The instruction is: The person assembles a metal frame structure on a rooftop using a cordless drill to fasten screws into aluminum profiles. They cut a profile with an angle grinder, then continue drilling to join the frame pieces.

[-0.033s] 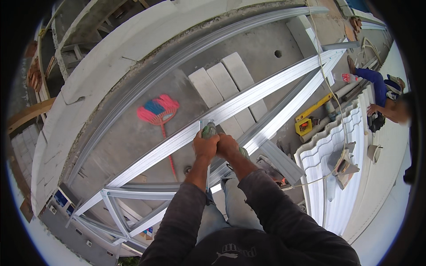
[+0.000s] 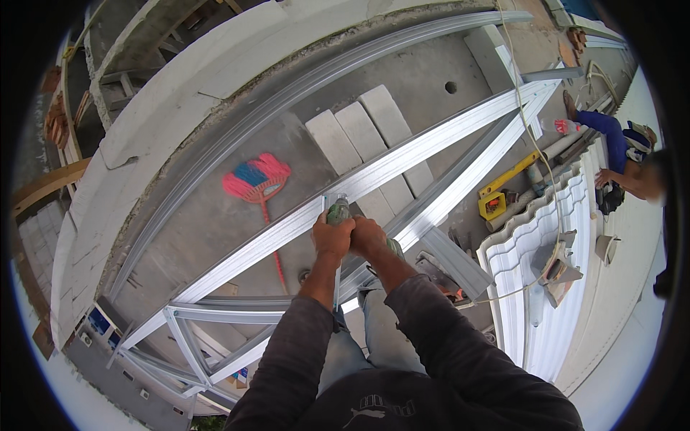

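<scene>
Both of my hands are closed round a green power tool, apparently a drill (image 2: 338, 210), over the light metal truss (image 2: 424, 158). My left hand (image 2: 332, 235) grips its front part, and my right hand (image 2: 369, 235) wraps round it just behind. The tool's front end meets the long upper beam at a short upright metal piece (image 2: 338, 284) that runs back toward my legs. My fingers hide most of the tool, and the exact contact at its tip is too small to make out.
White blocks (image 2: 385, 115) lie beneath the beam, left of which is a pink and blue broom (image 2: 259, 179). At right are a yellow spirit level (image 2: 509, 174), corrugated sheets (image 2: 532, 251) and a cord (image 2: 550, 165). A seated person (image 2: 625, 154) is at far right.
</scene>
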### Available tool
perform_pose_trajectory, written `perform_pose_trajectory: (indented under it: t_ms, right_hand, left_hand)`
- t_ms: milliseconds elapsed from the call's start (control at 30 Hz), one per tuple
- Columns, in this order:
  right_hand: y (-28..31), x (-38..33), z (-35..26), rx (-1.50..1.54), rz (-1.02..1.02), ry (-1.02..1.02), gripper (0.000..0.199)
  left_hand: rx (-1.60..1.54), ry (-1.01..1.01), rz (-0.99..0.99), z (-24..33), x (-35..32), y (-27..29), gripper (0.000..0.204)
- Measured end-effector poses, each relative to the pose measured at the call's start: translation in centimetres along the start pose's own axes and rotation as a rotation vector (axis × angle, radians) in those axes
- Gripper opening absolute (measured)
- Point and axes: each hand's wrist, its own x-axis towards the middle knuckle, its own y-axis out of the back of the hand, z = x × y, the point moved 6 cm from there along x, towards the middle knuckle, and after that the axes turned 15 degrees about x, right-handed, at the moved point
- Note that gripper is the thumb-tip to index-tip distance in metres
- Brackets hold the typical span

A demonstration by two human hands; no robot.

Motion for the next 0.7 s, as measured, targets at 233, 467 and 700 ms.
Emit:
perform_pose_trajectory:
  t_ms: [233, 467, 700]
  right_hand:
    - [0.5, -0.1, 0.8, 0.019, 0.038, 0.052, 0.035]
    - [3.9, 0.5, 0.6, -0.059, -0.045, 0.17, 0.037]
    - [2.4, -1.9, 0.3, -0.117, 0.089, 0.295, 0.044]
  left_hand:
    - [0.064, 0.003, 0.032, 0.4, -0.5, -0.7, 0.076]
    - [0.194, 0.088, -0.034, 4.4, -1.3, -1.8, 0.088]
    - [-0.386, 0.063, -0.102, -16.1, -8.9, 5.5, 0.082]
